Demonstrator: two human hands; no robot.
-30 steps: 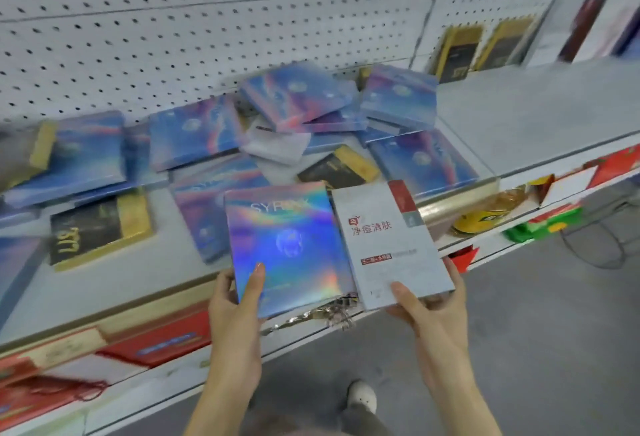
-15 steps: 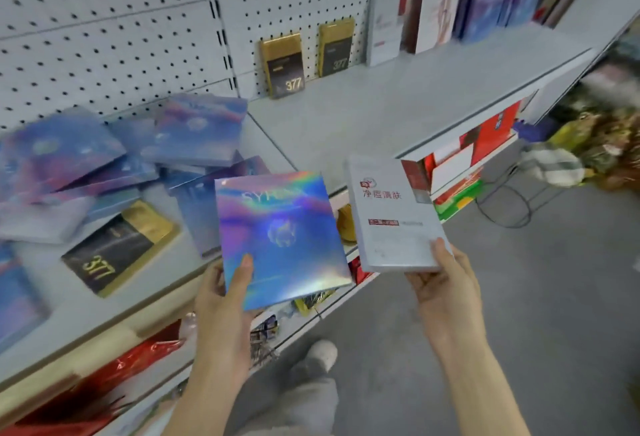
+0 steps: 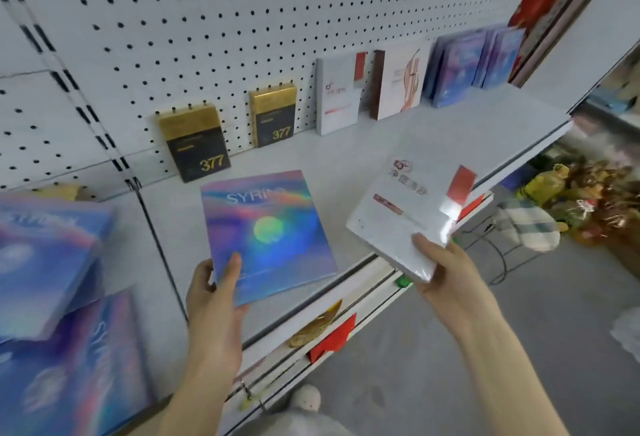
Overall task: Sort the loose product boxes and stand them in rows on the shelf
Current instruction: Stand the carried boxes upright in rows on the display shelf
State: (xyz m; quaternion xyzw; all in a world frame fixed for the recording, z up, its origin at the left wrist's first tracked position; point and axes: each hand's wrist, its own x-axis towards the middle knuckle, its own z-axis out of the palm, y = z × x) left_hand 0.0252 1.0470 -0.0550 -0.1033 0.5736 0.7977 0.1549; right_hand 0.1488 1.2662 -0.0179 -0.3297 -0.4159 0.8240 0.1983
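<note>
My left hand point(image 3: 214, 300) grips a holographic blue box point(image 3: 266, 231) by its lower left corner, above the shelf point(image 3: 349, 162). My right hand point(image 3: 446, 273) holds a white box with a red tab point(image 3: 412, 207) tilted over the shelf's front edge. Standing against the pegboard are two black-and-gold 377 boxes point(image 3: 195, 143) point(image 3: 275, 117), a white box with a red tab point(image 3: 341, 91), a white-and-brown box point(image 3: 398, 81) and holographic blue boxes point(image 3: 460, 67). Loose holographic boxes point(image 3: 52, 280) lie in a pile at the left.
A red box point(image 3: 554, 10) leans at the upper right. Below the shelf edge is a lower shelf with red and yellow packets point(image 3: 329, 331). The grey floor at right holds a wire stand point(image 3: 495, 252) and a heap of packaged goods point(image 3: 581, 200). My shoe point(image 3: 306, 397) shows below.
My view has swung right, from the loose pile to the shelf section with standing rows. Both hands carried their boxes along; the white box is now tilted and farther right.
</note>
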